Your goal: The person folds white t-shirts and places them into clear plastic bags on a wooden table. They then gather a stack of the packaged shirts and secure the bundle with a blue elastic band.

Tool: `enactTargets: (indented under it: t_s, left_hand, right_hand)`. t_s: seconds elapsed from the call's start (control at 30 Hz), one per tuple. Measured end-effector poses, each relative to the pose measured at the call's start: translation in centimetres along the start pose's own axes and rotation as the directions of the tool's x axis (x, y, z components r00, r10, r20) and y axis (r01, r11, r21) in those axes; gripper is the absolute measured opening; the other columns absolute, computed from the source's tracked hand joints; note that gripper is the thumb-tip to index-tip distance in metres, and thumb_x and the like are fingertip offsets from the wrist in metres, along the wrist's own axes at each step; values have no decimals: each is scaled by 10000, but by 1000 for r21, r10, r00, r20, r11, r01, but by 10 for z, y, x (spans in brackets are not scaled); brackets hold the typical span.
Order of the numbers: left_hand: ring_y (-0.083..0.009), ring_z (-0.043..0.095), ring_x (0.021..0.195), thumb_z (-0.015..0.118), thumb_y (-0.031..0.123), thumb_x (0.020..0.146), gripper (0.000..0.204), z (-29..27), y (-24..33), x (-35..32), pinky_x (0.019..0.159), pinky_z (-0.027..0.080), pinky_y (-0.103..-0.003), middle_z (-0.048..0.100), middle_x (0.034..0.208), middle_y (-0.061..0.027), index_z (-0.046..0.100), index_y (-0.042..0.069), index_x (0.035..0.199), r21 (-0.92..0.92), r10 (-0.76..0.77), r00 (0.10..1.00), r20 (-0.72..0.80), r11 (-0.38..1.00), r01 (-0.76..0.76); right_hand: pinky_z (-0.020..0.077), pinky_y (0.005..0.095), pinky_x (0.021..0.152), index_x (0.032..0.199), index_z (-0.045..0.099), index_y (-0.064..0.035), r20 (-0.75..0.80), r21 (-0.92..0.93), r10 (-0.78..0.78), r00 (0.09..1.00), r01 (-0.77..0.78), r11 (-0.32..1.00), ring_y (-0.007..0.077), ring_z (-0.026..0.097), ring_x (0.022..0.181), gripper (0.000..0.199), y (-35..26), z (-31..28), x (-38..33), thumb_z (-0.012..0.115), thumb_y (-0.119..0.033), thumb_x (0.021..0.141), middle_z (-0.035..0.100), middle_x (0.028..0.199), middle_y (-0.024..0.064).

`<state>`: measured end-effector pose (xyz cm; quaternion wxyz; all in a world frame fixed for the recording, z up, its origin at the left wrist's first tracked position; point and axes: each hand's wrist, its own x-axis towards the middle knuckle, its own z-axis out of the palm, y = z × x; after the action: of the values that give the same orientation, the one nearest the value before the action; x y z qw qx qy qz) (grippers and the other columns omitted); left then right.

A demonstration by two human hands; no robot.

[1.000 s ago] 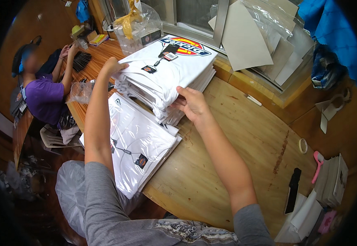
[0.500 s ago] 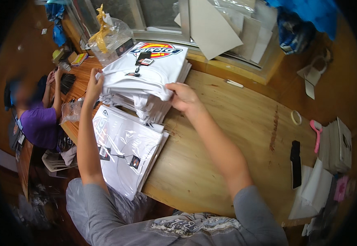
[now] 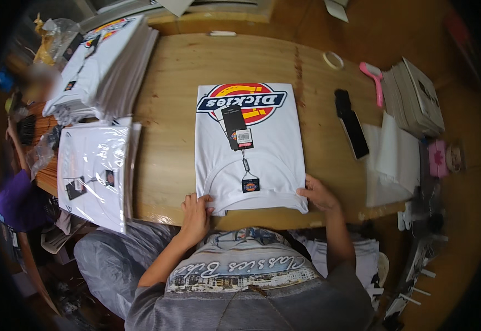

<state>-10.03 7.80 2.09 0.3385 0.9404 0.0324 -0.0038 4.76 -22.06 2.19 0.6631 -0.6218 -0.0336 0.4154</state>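
Both our left hand (image 3: 196,215) and right hand (image 3: 319,194) pinch the near corners of the folded white T-shirt (image 3: 276,151), which lies at the near edge of the wooden table (image 3: 166,110) and, we judge, is light, soft and saggy, best held along both folded sides.

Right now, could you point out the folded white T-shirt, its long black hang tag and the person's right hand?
Folded white T-shirt (image 3: 276,146): head view, plain fabric right of centre.
Long black hang tag (image 3: 233,119): head view, its dark face.
Right hand (image 3: 320,194): head view, middle of the hand.
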Motion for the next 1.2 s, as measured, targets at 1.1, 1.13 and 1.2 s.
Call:
enactTargets:
  t_s: [1.1, 1.13, 1.2]
  left_hand:
    - [-173, 553, 535, 658, 27, 613, 568, 60, 81, 69, 499, 433, -260, 568, 619, -83, 351, 59, 1090, -414, -319, 937, -142, 879, 237]
    - [-169, 550, 537, 658, 18, 607, 574, 62, 87, 69, 500, 432, -258, 563, 622, -76, 352, 59, 1090, -395, -327, 933, -152, 885, 246]
    - [-162, 543, 541, 658, -2, 594, 585, 63, 94, 70, 503, 432, -255, 552, 629, -63, 353, 59, 1089, -357, -343, 924, -171, 895, 266]
  right_hand:
    - [267, 386, 905, 1093, 472, -125, 519, -802, -326, 790, 582, 135, 209, 320, 1130, 427, 19, 32, -49, 580, -198, 687, 399, 1188, 34]
    - [270, 385, 902, 1086, 478, -122, 521, -801, -324, 790, 583, 133, 210, 330, 1119, 417, 17, 32, -48, 578, -194, 688, 405, 1179, 36]
    - [283, 381, 889, 1053, 500, -114, 521, -796, -336, 785, 588, 140, 210, 354, 1090, 381, 14, 33, -47, 578, -185, 687, 421, 1155, 37]
